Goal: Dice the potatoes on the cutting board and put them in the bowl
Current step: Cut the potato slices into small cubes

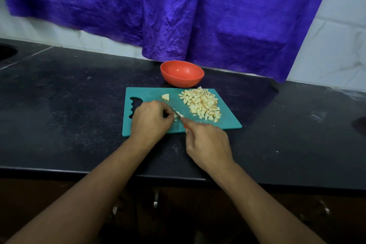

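A cutting board (227,123) lies on the desk (79,105), a bowl (182,82) just behind its far edge. On the board, a pile of diced potato (202,104) sits right, a lone wedge (166,97) left of it. Nearer, the left hand (151,120) holds a potato piece (180,114); the right hand (208,140) sets its knife (176,114) on it.

The left forearm (95,190) and right forearm (263,194) are stretched forward, bare, and angled inward. The left hand (151,120) is held knuckles-up, its fingers (168,112) curled down onto a potato piece (181,115). The right hand (208,142) is clenched round a knife (178,116), and the two hands are set close together.
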A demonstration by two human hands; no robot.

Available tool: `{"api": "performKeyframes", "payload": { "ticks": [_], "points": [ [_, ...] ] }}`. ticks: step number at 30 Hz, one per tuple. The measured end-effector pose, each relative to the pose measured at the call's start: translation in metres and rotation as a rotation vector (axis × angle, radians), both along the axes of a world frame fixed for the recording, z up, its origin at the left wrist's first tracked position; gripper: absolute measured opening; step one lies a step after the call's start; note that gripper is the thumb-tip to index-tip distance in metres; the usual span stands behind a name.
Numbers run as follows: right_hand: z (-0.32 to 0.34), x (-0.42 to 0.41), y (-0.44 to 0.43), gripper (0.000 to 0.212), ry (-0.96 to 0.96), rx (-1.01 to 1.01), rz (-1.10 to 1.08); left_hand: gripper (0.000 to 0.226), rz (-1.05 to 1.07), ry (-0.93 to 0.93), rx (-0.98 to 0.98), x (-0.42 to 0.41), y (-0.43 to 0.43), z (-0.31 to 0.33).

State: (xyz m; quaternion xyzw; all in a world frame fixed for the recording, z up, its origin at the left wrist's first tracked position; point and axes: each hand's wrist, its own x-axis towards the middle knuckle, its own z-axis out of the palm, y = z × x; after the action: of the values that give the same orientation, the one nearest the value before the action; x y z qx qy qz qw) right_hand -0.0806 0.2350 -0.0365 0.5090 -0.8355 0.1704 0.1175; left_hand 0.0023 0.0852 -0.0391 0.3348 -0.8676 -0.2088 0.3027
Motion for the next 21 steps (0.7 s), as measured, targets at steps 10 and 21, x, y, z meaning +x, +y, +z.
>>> {"api": "performKeyframes", "payload": {
  "ticks": [10, 21],
  "points": [
    [0.0011, 0.0029, 0.0027, 0.043, -0.024, -0.043, 0.022, 0.005, 0.000, 0.018, 0.027, 0.0001, -0.0021, -0.0011],
    [0.0009, 0.0035, 0.0058, 0.042, -0.046, -0.086, 0.025, 0.006, -0.010, 0.047, 0.041, 0.0019, -0.0016, -0.0006]
  ]
}}
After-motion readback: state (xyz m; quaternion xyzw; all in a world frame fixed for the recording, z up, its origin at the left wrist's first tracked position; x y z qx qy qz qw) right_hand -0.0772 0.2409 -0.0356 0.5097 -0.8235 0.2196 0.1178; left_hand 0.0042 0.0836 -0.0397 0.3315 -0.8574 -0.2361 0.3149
